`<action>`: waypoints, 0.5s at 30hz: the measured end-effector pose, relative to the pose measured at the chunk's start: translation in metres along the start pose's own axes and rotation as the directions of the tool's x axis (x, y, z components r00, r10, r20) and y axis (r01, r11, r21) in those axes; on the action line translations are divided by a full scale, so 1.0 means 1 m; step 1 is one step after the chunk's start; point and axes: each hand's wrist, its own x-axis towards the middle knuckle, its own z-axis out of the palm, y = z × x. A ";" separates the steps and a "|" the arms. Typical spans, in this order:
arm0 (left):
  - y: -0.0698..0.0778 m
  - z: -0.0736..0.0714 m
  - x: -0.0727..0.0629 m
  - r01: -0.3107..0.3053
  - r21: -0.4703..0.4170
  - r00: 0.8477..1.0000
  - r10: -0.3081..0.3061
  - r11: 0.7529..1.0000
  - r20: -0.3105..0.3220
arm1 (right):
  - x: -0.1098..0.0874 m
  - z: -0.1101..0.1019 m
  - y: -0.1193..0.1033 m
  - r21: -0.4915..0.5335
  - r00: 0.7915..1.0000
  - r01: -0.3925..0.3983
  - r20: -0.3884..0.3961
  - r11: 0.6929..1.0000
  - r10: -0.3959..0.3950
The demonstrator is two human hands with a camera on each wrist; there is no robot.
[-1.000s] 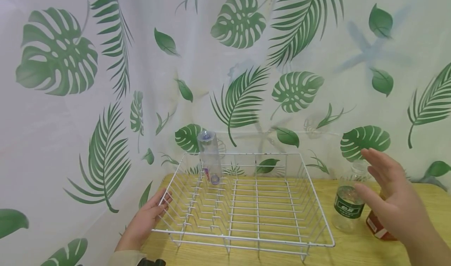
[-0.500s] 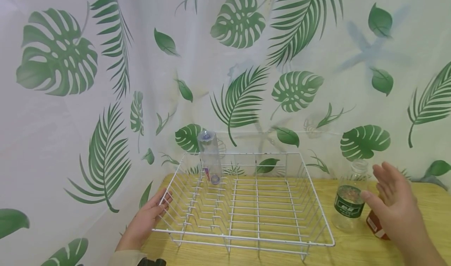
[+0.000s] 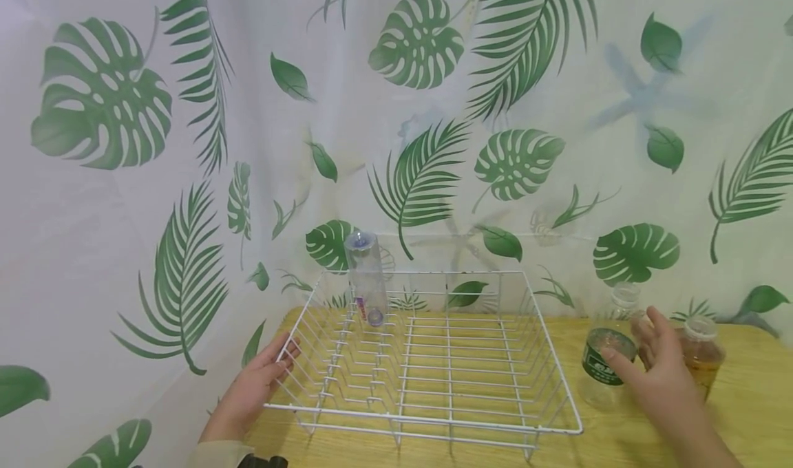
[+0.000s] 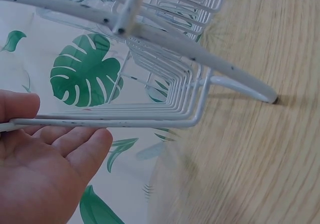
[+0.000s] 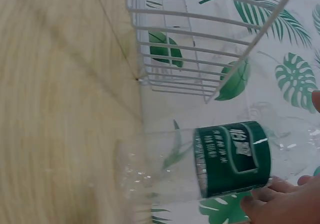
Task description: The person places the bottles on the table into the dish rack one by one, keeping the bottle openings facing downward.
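Observation:
A white wire dish rack (image 3: pixel 451 358) stands on the table. My left hand (image 3: pixel 259 378) holds its left side, thumb over the rail and fingers (image 4: pixel 80 146) beneath it. A clear plastic bottle (image 3: pixel 609 385) with a green label stands right of the rack, uncapped. My right hand (image 3: pixel 669 389) is at the bottle's right side, thumb in front and fingers behind. In the right wrist view, fingertips (image 5: pixel 260 194) are right at the label's edge while the thumb (image 5: pixel 316 100) is apart from the bottle.
An empty clear bottle (image 3: pixel 367 268) stands upright in the rack's back left. Behind my right hand is a bottle with brown liquid (image 3: pixel 703 358). A leaf-patterned curtain (image 3: pixel 434 179) borders the wooden table (image 3: pixel 743 413) at the back and left.
My right hand has moved left and down to the green-labelled bottle, uncovering the bottle with brown liquid behind it. The left hand stays on the rack.

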 end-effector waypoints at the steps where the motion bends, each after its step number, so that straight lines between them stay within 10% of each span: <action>1: 0.000 0.000 0.000 -0.001 0.000 1.000 0.001 1.000 0.004 | 0.001 0.001 0.002 0.004 1.000 -0.022 0.009 1.000 0.022; 15: -0.003 -0.001 -0.002 0.014 0.002 1.000 -0.014 1.000 -0.012 | 0.019 0.011 0.043 -0.099 0.988 -0.132 0.064 0.986 0.138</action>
